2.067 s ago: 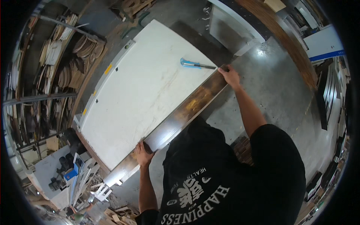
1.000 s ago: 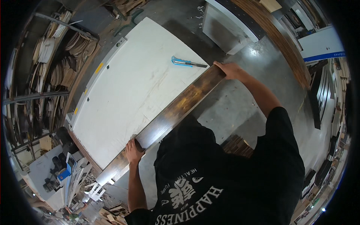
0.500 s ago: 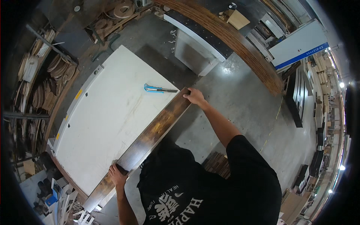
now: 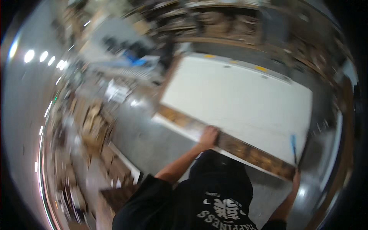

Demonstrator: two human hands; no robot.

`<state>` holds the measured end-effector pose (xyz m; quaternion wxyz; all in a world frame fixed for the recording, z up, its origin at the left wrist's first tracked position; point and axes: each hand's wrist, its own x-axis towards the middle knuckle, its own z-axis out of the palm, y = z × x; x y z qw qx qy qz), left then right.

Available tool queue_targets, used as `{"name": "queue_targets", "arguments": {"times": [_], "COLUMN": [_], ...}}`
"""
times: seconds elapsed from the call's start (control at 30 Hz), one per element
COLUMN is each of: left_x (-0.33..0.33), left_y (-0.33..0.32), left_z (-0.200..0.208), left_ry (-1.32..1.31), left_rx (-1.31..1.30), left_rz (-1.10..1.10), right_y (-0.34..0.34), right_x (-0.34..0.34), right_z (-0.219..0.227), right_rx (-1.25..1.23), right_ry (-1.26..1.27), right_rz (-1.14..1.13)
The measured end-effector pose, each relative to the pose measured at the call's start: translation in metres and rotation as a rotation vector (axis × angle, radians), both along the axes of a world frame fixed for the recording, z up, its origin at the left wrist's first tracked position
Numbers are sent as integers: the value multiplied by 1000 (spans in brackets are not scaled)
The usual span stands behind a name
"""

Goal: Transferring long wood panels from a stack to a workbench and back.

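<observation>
A long brown wooden plank [image 4: 245,148] with mottled golden patches lies along the near edge of a white panel [image 4: 245,99]. My left hand [image 4: 209,137] is closed on top of the plank, left of its middle. A small dark block shows at its fingers, too smeared for me to name. At the plank's right end, my right hand [image 4: 296,178] grips the edge, partly blurred. Just beyond that hand, a blue utility knife [image 4: 293,145] rests on the panel's right part.
A curved pale strip with yellow marks [image 4: 260,69] runs along the panel's far edge. Shelves of wooden offcuts [image 4: 226,27] stand behind. Stacked cardboard and boards [image 4: 96,130] sit on the left. Pale scraps [image 4: 117,91] lie on the floor beyond the panel's left side.
My view has swung round to the left, so the panel and plank now appear farther right and turned. Both hands stay on the plank, and the knife still lies near its right end.
</observation>
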<state>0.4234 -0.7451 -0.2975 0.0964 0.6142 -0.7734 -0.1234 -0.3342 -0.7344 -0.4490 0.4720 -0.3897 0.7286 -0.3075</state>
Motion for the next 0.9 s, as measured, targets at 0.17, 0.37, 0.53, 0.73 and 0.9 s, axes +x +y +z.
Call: {"name": "queue_targets", "arguments": {"times": [0.17,0.37,0.53,0.73,0.9], "left_x": [-7,36,70,62,55], "left_y": [52,84,80,70,85], "left_z": [6,-31,-47,-39,-29], "left_ry": [424,1090,1749,1730,1829], "left_rx": [-46,383,361,302,217], "left_rz": [544,1309,1324,1376,1256], "right_y": [-12,-10,10,48,73], "right_x": [-18,2,29,46,30], "right_z": [-50,32,126,164,149], "right_rx": [24,1,5,76,-25], "right_ry": [221,327,387,572,448], "right_rz": [43,-38,-35,-158,-214]}}
